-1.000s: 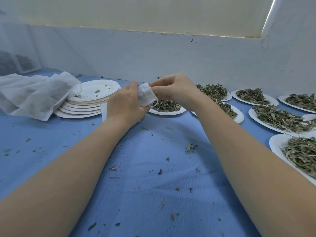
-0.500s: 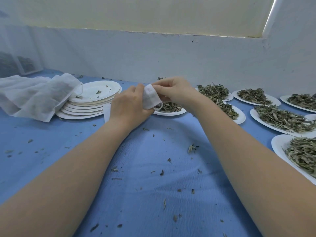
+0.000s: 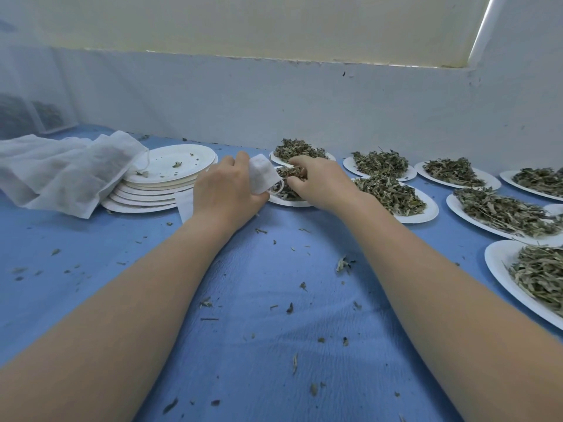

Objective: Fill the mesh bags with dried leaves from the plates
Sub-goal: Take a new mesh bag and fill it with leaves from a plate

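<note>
White mesh bag (image 3: 262, 175) stays gripped in your left hand (image 3: 227, 190); your right hand (image 3: 316, 182) has dropped from it, fingers now curled into dried green leaves (image 3: 291, 172) on the round white plate (image 3: 289, 202) at twelve o'clock.

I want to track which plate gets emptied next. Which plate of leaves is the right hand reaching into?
The right hand is in the leftmost leaf plate, beside the mesh bag that the left hand holds; the other leaf plates lie untouched.

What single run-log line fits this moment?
left hand: holds mesh bag | right hand: gathering dried leaves | plate: partly emptied
</note>
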